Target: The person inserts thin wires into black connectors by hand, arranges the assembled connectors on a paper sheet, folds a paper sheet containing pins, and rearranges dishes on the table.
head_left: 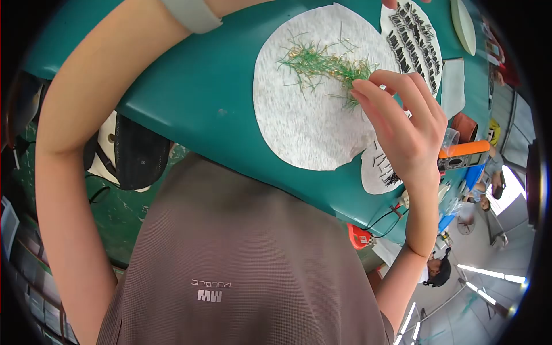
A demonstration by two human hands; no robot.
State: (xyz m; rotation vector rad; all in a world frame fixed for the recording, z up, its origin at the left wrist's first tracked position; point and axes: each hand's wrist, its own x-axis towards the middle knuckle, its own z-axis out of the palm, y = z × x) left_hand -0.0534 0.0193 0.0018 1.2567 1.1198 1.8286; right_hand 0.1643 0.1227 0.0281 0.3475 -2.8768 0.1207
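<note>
Across the view, beneath everything at work, runs a green desk (192,100). On it lies a white round sheet (296,135), mottled, its rim uneven at lower right. Just beside it, toward the upper right, a second white sheet (386,26) carries rows of black pieces (411,45). The right hand (411,123) reaches in over the round sheet's right side, wrist low, fingers bent. At the top edge, by the second sheet, only fingertips show; judged by the arm leaving the view there, they belong to the left hand (391,3). Its grip, if any: cannot tell. Key relation: the pile of green strands (313,64), gold-coloured at places, rests on the upper half of the round sheet, long axis slanting from upper left to lower right. Its right end meets the right hand; the bulk extends leftward from there. The right hand is clearly the nearer; the left hand's visible part is apart from the pile. Below, partly hidden by the right wrist, a small white sheet (372,185) holds loose black bits (380,162). Smallest detail: right thumb and index tips nearly meet at the pile's edge; whether a strand sits between them, cannot tell.
</note>
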